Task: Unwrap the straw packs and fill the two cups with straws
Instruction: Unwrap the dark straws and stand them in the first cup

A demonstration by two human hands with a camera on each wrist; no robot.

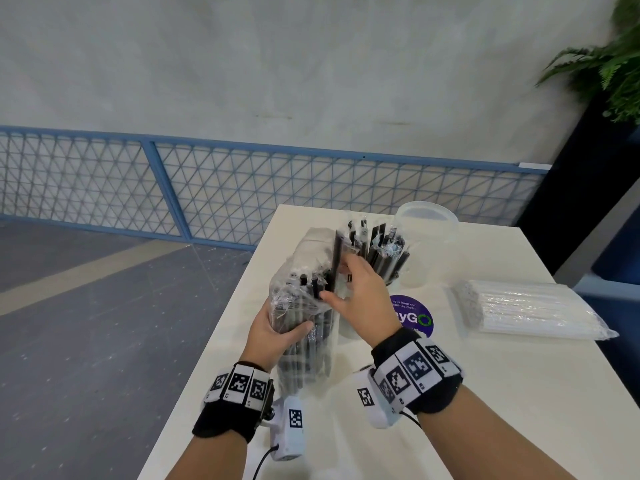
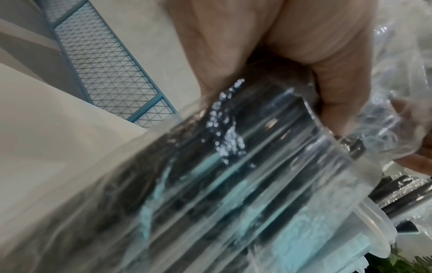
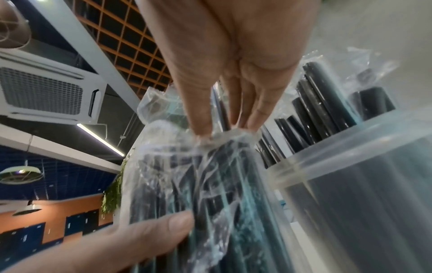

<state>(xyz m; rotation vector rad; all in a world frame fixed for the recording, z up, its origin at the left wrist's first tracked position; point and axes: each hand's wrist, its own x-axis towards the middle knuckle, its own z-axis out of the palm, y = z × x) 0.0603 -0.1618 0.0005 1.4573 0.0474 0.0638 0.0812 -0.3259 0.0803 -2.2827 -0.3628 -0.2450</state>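
My left hand [image 1: 282, 332] grips a clear plastic pack of black straws [image 1: 304, 341] and holds it upright over the table's left side; its thumb lies across the front and its fingers are hidden behind. My right hand [image 1: 336, 280] reaches into the pack's torn top and pinches a black straw [image 1: 336, 254] that sticks up out of the wrap. Just behind stands a clear cup [image 1: 394, 268] that holds several black straws. An empty clear cup [image 1: 427, 237] stands behind and to the right of it. In the right wrist view my fingers [image 3: 233, 103] meet the crumpled wrap [image 3: 205, 166] beside the filled cup [image 3: 362, 184].
A sealed pack of white straws [image 1: 530, 315] lies on the white table [image 1: 485, 393] at the right. A purple round sticker [image 1: 414, 318] sits on the table near my right wrist. The table's left edge runs close to the held pack; a blue mesh fence [image 1: 207, 195] stands beyond.
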